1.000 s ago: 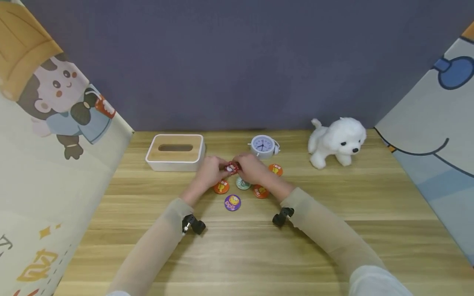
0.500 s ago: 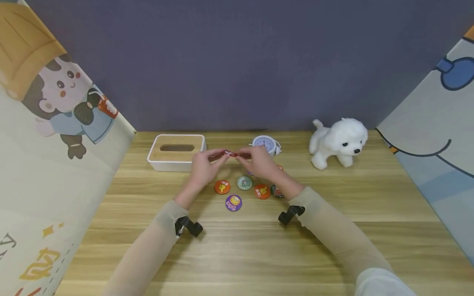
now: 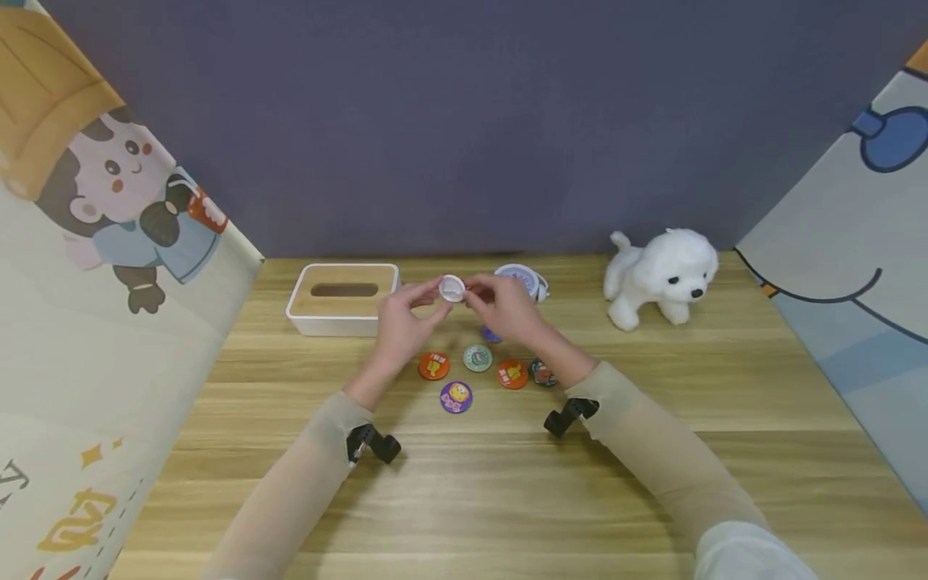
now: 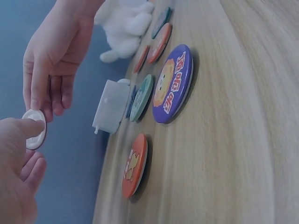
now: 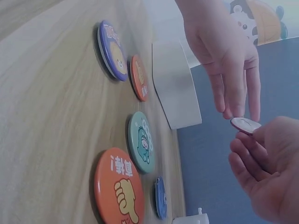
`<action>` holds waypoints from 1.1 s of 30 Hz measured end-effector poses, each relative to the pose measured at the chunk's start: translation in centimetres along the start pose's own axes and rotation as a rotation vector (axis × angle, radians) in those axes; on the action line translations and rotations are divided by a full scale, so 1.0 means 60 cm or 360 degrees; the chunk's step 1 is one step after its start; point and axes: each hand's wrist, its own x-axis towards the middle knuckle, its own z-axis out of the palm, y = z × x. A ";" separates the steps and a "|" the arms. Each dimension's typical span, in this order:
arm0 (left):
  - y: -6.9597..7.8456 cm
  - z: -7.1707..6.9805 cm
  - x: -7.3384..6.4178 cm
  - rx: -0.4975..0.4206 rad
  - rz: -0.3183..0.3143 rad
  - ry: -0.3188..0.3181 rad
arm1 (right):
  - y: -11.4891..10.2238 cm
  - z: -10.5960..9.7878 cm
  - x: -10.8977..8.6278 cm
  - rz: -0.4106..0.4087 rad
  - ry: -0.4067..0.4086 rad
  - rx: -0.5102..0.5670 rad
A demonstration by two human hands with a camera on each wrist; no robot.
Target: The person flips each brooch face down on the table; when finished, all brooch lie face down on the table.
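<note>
Between both hands, above the table's far half, a round pin badge (image 3: pixel 452 288) shows its white back to the head view. My left hand (image 3: pixel 403 322) pinches its left edge with thumb and fingers. On the opposite edge, the fingertips of my right hand (image 3: pixel 513 310) pinch it too. The left wrist view shows the left thumb lying over the badge's white back (image 4: pixel 35 133). Below the hands lie an orange badge (image 3: pixel 433 366), a mint green badge (image 3: pixel 478 358), a purple badge (image 3: pixel 456 397), another orange badge (image 3: pixel 512 374) and a dark green badge (image 3: pixel 542 372).
A blue badge (image 3: pixel 491 334) lies beside the right hand. A white alarm clock (image 3: pixel 536 283) stands behind that hand, partly covered. The tissue box (image 3: pixel 341 325) is at the back left, close to the left hand. At the back right stands a white plush dog (image 3: pixel 663 278).
Both hands have lifted the badge away from the table toward the back wall. It has turned over from its red printed face to its white back.
</note>
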 end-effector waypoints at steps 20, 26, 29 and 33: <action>-0.017 0.006 -0.008 0.0316 -0.0107 -0.0199 | 0.015 0.012 0.004 0.0048 -0.0182 -0.0091; -0.022 0.009 -0.012 0.0423 -0.0122 -0.0262 | 0.022 0.018 0.004 -0.0013 -0.0262 -0.0284; -0.027 0.012 -0.013 0.0459 -0.0152 -0.0305 | 0.024 0.021 0.003 -0.0059 -0.0284 -0.0398; -0.036 0.016 -0.016 0.0519 -0.0131 -0.0340 | 0.028 0.027 0.001 -0.0110 -0.0297 -0.0500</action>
